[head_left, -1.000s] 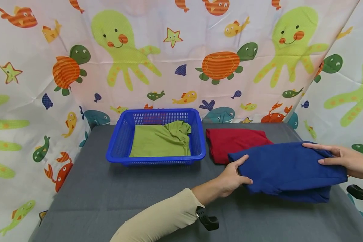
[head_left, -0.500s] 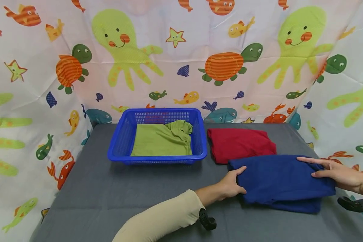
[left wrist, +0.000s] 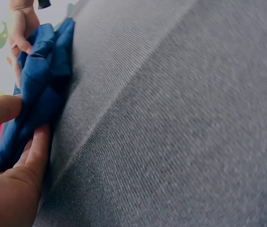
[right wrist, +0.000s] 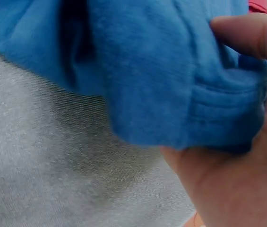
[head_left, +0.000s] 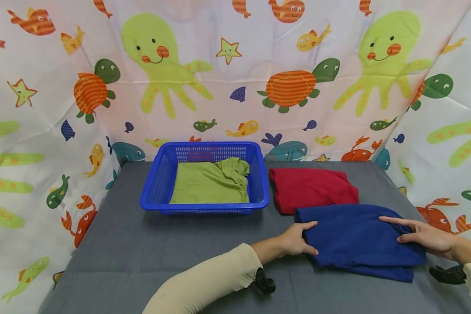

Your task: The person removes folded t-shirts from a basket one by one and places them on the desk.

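Note:
A folded blue garment [head_left: 353, 237] lies low over the grey tabletop, overlapping the front of a folded red garment [head_left: 312, 187]. My left hand [head_left: 296, 240] grips its left edge, and in the left wrist view some fingers [left wrist: 39, 149] reach beneath the blue fabric [left wrist: 43, 80]. At the opposite end, my right hand [head_left: 429, 237] holds the right edge. Stitched hem lines show on the blue cloth [right wrist: 147, 80] in the right wrist view, where the hand [right wrist: 237, 184] wraps around its folded end.
A blue plastic basket [head_left: 147, 187] stands at the back, with a folded green garment [head_left: 208, 185] inside. Grey cloth covers the table [head_left: 141, 257]. A curtain [head_left: 227, 87] printed with sea animals hangs behind and along both sides.
Both hands have lowered the blue garment toward the tabletop and drawn it slightly left and nearer. More of the red garment now shows behind it.

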`<act>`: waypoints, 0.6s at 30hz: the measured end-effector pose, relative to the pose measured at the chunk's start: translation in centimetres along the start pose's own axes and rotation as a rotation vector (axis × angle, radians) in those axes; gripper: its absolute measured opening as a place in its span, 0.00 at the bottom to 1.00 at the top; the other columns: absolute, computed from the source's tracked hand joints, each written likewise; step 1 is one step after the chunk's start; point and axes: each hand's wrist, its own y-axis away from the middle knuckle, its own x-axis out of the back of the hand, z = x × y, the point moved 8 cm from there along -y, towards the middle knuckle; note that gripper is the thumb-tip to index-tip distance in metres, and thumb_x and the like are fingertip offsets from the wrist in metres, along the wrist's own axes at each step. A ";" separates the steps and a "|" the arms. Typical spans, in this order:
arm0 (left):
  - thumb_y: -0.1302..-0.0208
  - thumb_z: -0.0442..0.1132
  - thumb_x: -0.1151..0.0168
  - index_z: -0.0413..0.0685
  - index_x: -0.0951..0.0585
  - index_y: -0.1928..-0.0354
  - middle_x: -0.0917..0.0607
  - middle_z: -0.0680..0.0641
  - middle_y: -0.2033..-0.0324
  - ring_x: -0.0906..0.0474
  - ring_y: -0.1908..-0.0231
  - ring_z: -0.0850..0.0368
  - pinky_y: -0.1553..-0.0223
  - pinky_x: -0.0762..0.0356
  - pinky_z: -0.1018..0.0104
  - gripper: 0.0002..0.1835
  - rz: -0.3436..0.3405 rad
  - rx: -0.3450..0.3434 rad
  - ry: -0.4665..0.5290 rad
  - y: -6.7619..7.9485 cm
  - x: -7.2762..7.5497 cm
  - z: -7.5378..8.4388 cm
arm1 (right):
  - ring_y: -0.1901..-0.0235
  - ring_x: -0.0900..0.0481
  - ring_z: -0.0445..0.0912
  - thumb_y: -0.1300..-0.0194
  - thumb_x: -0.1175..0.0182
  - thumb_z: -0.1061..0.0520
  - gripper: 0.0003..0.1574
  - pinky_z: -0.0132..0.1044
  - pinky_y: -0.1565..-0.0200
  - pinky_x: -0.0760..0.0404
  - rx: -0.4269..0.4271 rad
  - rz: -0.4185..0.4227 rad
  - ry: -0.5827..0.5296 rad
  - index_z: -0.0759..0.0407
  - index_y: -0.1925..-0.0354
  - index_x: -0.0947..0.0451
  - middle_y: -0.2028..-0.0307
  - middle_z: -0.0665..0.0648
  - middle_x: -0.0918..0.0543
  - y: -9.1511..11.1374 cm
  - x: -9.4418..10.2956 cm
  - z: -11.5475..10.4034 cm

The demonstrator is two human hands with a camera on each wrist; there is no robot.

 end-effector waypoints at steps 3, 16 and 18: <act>0.47 0.27 0.24 0.58 0.33 0.24 0.22 0.48 0.36 0.24 0.59 0.67 0.53 0.24 0.76 0.48 -0.006 -0.030 -0.033 -0.1 -0.1 -0.2 | 0.51 0.32 0.16 0.24 0.49 0.61 0.44 0.26 0.48 0.22 0.003 -0.016 -0.013 0.45 0.19 0.55 0.29 0.83 0.82 -0.2 -0.3 0.3; 0.48 0.24 0.26 0.55 0.33 0.25 0.15 0.50 0.52 0.26 0.76 0.65 0.67 0.26 0.78 0.48 -0.004 -0.034 0.010 0.1 -0.4 -0.4 | 0.44 0.24 0.27 0.21 0.57 0.65 0.40 0.34 0.42 0.19 0.082 -0.180 -0.211 0.41 0.20 0.50 0.35 0.37 0.34 -0.5 -0.6 1.2; 0.47 0.24 0.26 0.55 0.33 0.25 0.15 0.48 0.50 0.24 0.75 0.65 0.67 0.26 0.78 0.48 -0.004 -0.036 0.021 0.2 -0.3 -0.3 | 0.45 0.26 0.23 0.22 0.55 0.64 0.39 0.32 0.43 0.19 0.073 -0.134 -0.122 0.45 0.19 0.51 0.29 0.50 0.37 -0.6 -0.3 0.9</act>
